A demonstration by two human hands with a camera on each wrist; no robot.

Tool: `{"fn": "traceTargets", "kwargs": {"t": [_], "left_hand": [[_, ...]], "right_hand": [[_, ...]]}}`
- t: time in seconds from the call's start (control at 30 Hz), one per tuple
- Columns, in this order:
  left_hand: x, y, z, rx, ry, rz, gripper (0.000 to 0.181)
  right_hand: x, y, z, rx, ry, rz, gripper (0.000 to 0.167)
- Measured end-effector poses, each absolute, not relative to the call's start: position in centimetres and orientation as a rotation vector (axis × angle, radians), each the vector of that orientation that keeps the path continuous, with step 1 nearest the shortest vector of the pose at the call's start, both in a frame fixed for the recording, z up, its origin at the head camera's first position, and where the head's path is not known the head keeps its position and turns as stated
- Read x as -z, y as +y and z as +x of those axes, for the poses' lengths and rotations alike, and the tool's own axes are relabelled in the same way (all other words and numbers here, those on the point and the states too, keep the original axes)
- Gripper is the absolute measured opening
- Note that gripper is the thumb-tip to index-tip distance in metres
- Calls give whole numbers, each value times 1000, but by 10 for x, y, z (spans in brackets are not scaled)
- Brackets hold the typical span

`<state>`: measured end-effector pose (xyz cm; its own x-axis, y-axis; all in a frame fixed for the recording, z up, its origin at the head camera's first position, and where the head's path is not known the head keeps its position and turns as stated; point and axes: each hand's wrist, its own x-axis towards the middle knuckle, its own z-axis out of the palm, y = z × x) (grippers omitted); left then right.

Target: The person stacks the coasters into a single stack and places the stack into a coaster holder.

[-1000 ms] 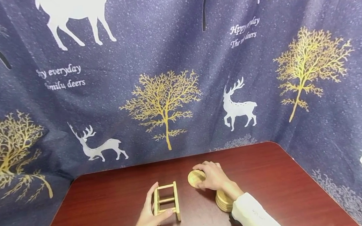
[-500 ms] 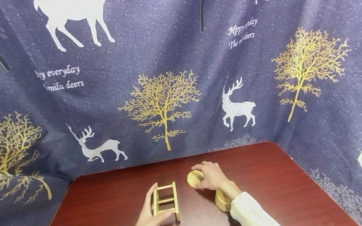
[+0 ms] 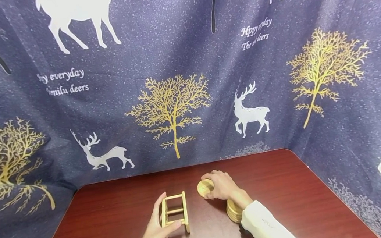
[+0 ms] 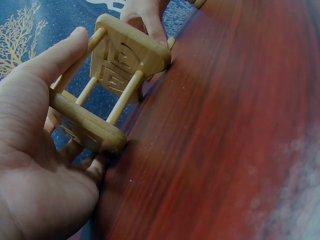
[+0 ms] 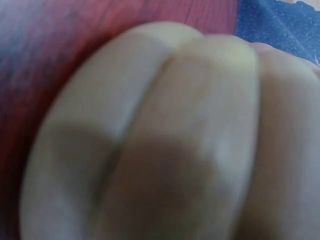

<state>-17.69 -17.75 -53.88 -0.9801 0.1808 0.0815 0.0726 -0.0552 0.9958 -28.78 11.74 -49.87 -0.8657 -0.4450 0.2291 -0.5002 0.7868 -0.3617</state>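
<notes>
A small wooden rack [image 3: 185, 211] with round rods between two carved side panels is gripped by my left hand [image 3: 154, 230], thumb on one side and fingers round the other. The left wrist view shows the carving on the far panel of the rack [image 4: 117, 60]. To the rack's right, my right hand [image 3: 222, 185] holds a round wooden disc [image 3: 204, 187] by its edge. Under my right forearm stands a stack of wooden discs [image 3: 233, 212], partly hidden. Large and blurred, stacked discs [image 5: 185, 145] fill the right wrist view.
The dark red table [image 3: 117, 205] has rounded back corners. Behind it and at its sides hangs a blue cloth [image 3: 185, 42] printed with white deer and golden trees. A small dark thing, not clear, lies beneath the right sleeve [image 3: 267, 224].
Both hands stay nearly where they were, with the rack and the disc held as before. The view has shifted very slightly.
</notes>
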Motion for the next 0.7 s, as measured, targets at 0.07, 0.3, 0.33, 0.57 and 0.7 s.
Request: {"fn": "traceTargets", "kwargs": {"t": [0.07, 0.3, 0.33, 0.57, 0.7], "left_hand": [[538, -177, -177, -2205, 2132, 285, 109], [538, -179, -178, -2194, 2135, 299, 111], [539, -179, -178, -2195, 2129, 302, 111], [541, -179, -178, -2207, 2098, 309, 109], [542, -179, -178, -2207, 2107, 312, 110]], "right_hand": [[497, 117, -287, -627, -2860, 749, 70], [498, 116, -287, -618, -2875, 754, 70], [499, 116, -287, -616, -2873, 759, 70], [500, 116, -286, -572, -2870, 781, 65], [499, 116, -286, -522, -2862, 793, 62]]}}
